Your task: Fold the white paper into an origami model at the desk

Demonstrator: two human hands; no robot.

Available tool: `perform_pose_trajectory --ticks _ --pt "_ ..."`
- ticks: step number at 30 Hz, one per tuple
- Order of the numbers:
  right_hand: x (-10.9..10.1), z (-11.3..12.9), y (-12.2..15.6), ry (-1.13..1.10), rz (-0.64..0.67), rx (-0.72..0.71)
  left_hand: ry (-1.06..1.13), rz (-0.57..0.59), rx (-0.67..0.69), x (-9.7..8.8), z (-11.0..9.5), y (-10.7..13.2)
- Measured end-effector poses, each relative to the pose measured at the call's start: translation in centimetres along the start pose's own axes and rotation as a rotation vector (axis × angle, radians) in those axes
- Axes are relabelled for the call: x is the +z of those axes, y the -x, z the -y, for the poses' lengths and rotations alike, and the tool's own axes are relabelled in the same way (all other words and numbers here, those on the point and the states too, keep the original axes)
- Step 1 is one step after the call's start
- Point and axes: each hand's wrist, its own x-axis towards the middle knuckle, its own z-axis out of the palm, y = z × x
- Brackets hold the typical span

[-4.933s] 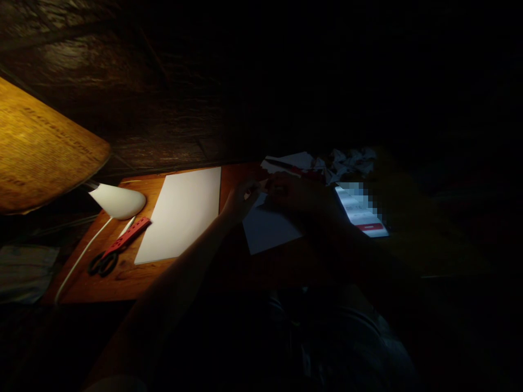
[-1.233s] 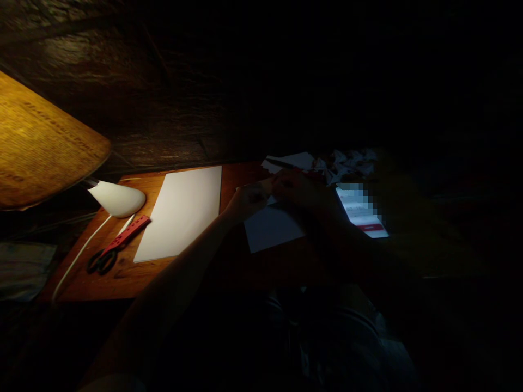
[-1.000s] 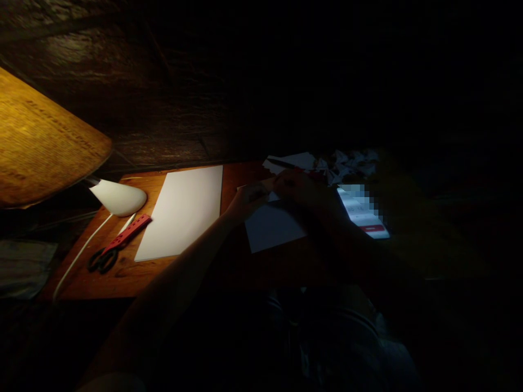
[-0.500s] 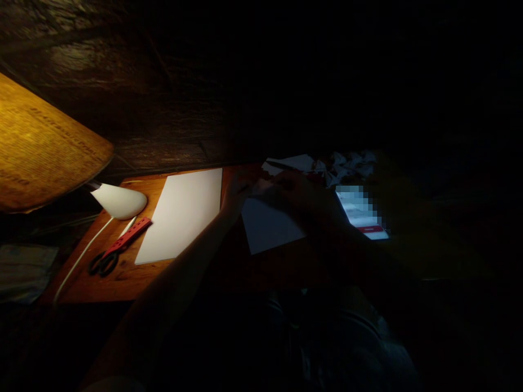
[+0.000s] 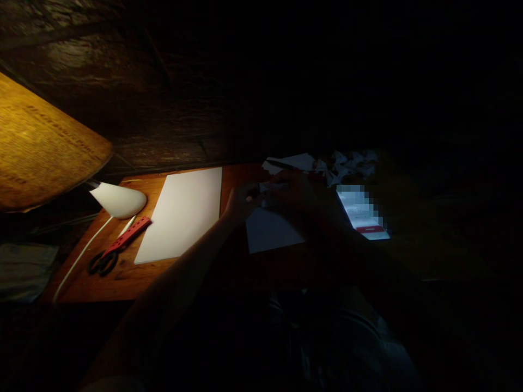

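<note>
In dim lamp light, my left hand (image 5: pixel 241 200) and my right hand (image 5: pixel 295 197) meet over the far edge of a white sheet of paper (image 5: pixel 272 231) lying on the wooden table (image 5: pixel 122 275). Both hands have their fingers curled and pinched on that paper's top edge. The right hand lies in deep shadow and its fingers are hard to make out. A second, larger white sheet (image 5: pixel 182 212) lies flat to the left of my left hand, untouched.
A white lamp head (image 5: pixel 118 200) with its cable glows at the left. Red-handled scissors (image 5: pixel 116 246) lie beside it. A lit phone (image 5: pixel 362 213) rests right of my hands. Crumpled paper scraps (image 5: pixel 343 161) sit at the table's far side. A woven yellowish shade (image 5: pixel 41 147) fills the left.
My hands have kept working the top edge of the small sheet, shifting slightly along it. The paper's far edge looks more folded over than before. Nothing else has moved.
</note>
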Motion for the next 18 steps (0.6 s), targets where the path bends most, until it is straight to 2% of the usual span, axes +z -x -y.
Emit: perform_pose_trajectory --ticks 3,7,9,11,14,18 --pt "0.0 -0.3 -0.1 -0.03 -0.074 -0.006 0.164 -0.118 -0.105 0.1 0.0 -0.1" --pt "0.5 -1.3 -0.3 -0.203 -0.128 0.085 0.344 -0.274 -0.178 0.0 -0.2 -0.3" --pt "0.8 -1.5 -0.3 -0.285 -0.095 0.128 0.369 -0.267 -0.199 0.0 -0.2 -0.2" --pt "0.9 -1.3 -0.2 -0.302 -0.056 0.158 0.358 -0.21 -0.217 0.1 -0.3 -0.1" --pt "0.7 -0.9 0.0 -0.208 -0.042 0.182 0.335 -0.135 -0.215 0.3 -0.2 0.2" --pt "0.2 -0.3 0.1 -0.068 -0.023 0.204 0.273 -0.102 -0.196 0.2 0.3 0.2"
